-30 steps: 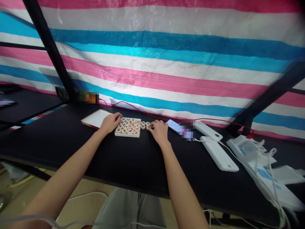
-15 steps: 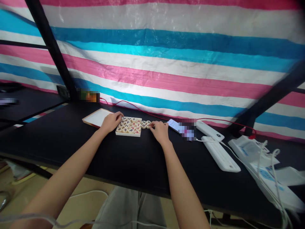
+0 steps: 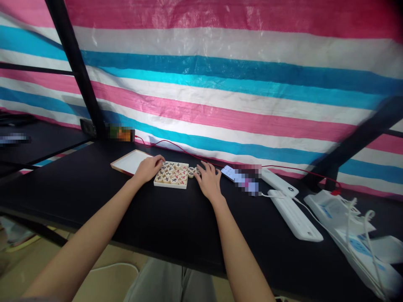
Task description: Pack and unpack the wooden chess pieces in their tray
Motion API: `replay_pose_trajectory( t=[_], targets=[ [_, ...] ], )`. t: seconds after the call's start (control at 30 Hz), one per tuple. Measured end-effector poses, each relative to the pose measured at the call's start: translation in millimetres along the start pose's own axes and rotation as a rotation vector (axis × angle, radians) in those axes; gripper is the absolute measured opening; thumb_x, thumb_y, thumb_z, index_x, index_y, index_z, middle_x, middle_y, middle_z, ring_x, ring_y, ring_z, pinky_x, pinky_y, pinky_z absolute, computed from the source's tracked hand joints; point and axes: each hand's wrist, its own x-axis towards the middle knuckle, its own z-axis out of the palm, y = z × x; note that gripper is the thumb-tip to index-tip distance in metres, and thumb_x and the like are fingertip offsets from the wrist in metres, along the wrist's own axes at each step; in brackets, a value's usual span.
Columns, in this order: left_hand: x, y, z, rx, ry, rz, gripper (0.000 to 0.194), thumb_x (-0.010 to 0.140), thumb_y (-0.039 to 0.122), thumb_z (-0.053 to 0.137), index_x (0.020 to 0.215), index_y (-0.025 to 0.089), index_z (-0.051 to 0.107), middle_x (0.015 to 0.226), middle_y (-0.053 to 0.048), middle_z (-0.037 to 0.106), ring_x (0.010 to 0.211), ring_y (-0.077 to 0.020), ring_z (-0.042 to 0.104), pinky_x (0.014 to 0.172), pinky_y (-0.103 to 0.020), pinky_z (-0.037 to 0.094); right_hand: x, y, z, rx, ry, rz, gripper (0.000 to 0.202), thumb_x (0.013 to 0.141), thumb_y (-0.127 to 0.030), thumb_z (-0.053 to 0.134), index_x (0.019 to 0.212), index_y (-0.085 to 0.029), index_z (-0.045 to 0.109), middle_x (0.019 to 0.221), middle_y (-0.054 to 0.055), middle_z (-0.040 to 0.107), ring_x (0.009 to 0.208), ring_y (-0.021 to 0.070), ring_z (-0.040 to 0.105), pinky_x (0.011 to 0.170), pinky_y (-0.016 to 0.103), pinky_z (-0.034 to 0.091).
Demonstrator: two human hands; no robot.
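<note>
A shallow white box [image 3: 170, 186] of round xiangqi pieces [image 3: 170, 173], marked in red and black, lies on the black table. At its upper left corner my left hand [image 3: 149, 168] is closed on the edge, with its fingertips partly hidden. My right hand [image 3: 209, 179] is open with spread fingers, to the right of the box. Two loose xiangqi pieces [image 3: 192, 171] lie between the box and that hand, the farther one partly covered by my fingers. Behind my left hand rests a white lid [image 3: 130, 162] with a tan rim.
A lit phone [image 3: 231, 174] lies right of my right hand, with white power banks [image 3: 296, 218] beyond it. A power strip [image 3: 346, 235] with cables fills the right end. A red cable [image 3: 176, 144] runs along the back, below a striped sheet [image 3: 220, 100].
The fingers of my right hand have spread and lifted from the loose pieces. My left hand stays at the box corner. The whole view has shifted slightly.
</note>
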Motion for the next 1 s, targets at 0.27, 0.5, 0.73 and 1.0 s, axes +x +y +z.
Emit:
replay_pose_trajectory(
  t=[0.27, 0.5, 0.73, 1.0],
  targets=[
    [-1.0, 1.6, -1.3, 0.012, -0.005, 0.011, 0.035, 0.085, 0.035, 0.031, 0.096, 0.023, 0.061, 0.074, -0.003, 0.064, 0.069, -0.0189, 0.057, 0.061, -0.026, 0.036, -4.5, 5.0, 4.7, -0.010, -0.054, -0.016, 0.031, 0.089, -0.038, 0.040, 0.113, -0.029, 0.058, 0.135, 0.005, 0.043, 0.122, 0.0252, 0.032, 0.098, 0.050, 0.021],
    [-1.0, 2.9, -2.2, 0.007, -0.009, 0.009, 0.035, 0.085, 0.036, 0.031, 0.095, 0.023, 0.061, 0.071, -0.002, 0.063, 0.067, -0.0190, 0.056, 0.059, -0.026, 0.034, -4.0, 4.5, 4.0, 0.015, -0.052, -0.016, 0.029, 0.088, -0.035, 0.043, 0.111, -0.028, 0.058, 0.133, 0.005, 0.045, 0.120, 0.0252, 0.033, 0.098, 0.050, 0.020],
    [-1.2, 1.5, -0.7, 0.011, -0.004, 0.006, 0.034, 0.085, 0.036, 0.031, 0.095, 0.023, 0.061, 0.071, -0.002, 0.063, 0.066, -0.0186, 0.056, 0.058, -0.026, 0.034, -0.5, 8.5, -6.6, 0.029, -0.021, 0.011, 0.034, 0.086, -0.043, 0.046, 0.114, -0.026, 0.053, 0.120, 0.009, 0.053, 0.108, 0.0251, 0.042, 0.088, 0.044, 0.026],
    [-0.7, 2.5, -1.1, 0.020, -0.012, 0.006, 0.035, 0.085, 0.036, 0.032, 0.097, 0.022, 0.062, 0.073, -0.003, 0.065, 0.069, -0.0192, 0.058, 0.061, -0.026, 0.037, 2.7, 14.5, -18.3, 0.005, 0.038, 0.217, 0.031, 0.092, -0.032, 0.034, 0.094, -0.022, 0.063, 0.097, 0.007, 0.061, 0.093, 0.0218, 0.046, 0.076, 0.035, 0.026]
  ],
)
